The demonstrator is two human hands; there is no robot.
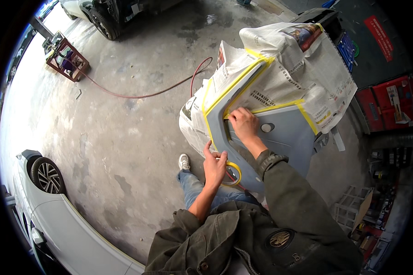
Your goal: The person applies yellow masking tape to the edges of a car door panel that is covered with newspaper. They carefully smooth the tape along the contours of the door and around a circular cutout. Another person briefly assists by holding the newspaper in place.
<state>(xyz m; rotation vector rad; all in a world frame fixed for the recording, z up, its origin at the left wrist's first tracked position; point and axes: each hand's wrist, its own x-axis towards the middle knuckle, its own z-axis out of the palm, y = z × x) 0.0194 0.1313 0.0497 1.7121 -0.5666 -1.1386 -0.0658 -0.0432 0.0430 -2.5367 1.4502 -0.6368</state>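
The grey panel (287, 129) is positioned directly before the person, above the concrete floor (137, 128). Newspaper sheets (287, 68) cover its upper portion; yellow tape strips (307, 117) follow the borders. The left hand (214, 168) extends its index finger toward the panel's left edge; its other fingers are partly curled, retaining the tape roll (238, 170). The right hand (246, 126) is at the window-opening corner, fingers bent together; whether they pinch anything, I cannot tell.

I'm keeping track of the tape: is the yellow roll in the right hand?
No, the yellow roll is in the left hand, while the right hand is at the gray panel.
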